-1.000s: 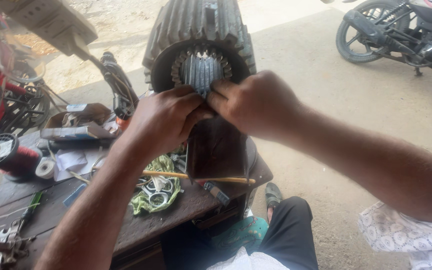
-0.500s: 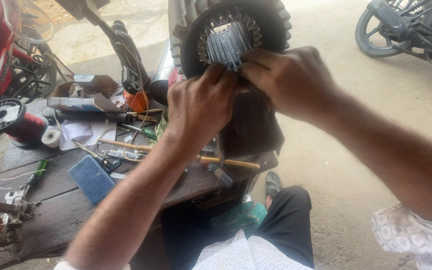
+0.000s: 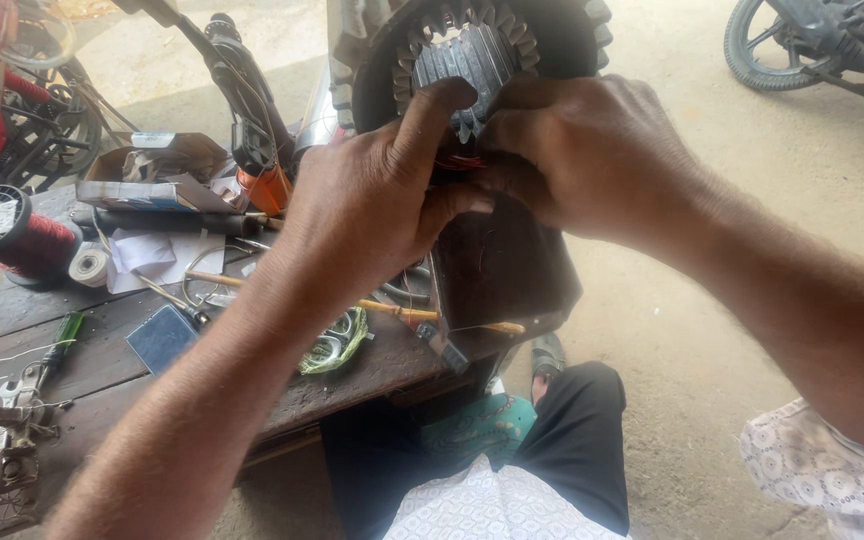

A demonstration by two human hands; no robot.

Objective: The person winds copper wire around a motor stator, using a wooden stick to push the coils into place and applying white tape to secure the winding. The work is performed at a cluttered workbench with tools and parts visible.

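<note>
We work both hands at the mouth of the big ribbed dark-metal motor stator [image 3: 472, 60].

It stands upright at the far edge of the dark wooden desk [image 3: 82, 350], its slotted grey core ringed with teeth. Our left hand [image 3: 372, 205] and right hand [image 3: 582, 150] meet at the lower rim, fingers [image 3: 437, 110] pinching reddish copper wire [image 3: 457, 160].

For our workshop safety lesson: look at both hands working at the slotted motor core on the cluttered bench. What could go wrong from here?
1. Both the left hand and the right hand press bare against the toothed core; its edges might cut a finger.
2. The copper wire pinched between them looks thin and could kink or snap.
3. The motor stands at the bench edge; hard pushing might tip it toward the legs.
</note>
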